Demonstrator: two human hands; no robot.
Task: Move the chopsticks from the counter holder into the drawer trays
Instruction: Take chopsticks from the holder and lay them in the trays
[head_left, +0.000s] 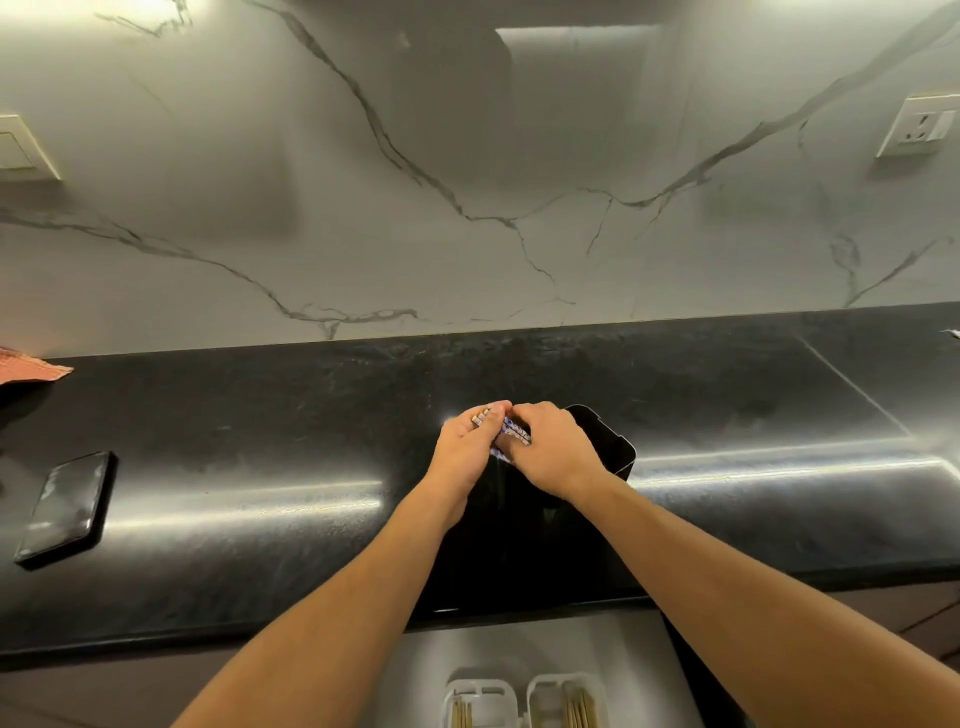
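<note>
- Gripping a bundle of patterned chopsticks (514, 431), the left hand (467, 457) and right hand (553, 452) have fingers curled shut around it.
- Black holder (613, 452) sits just beneath the fingers.
- White drawer trays (524, 696) lie well below the wrists.

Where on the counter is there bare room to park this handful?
Bare counter between the phone and the holder, and right of the holder. Crowded only where both hands clutch the chopsticks.

chopsticks (511, 432): patterned tops bunched in black holder (613, 441) | trays (524, 699): white, sticks inside
</note>
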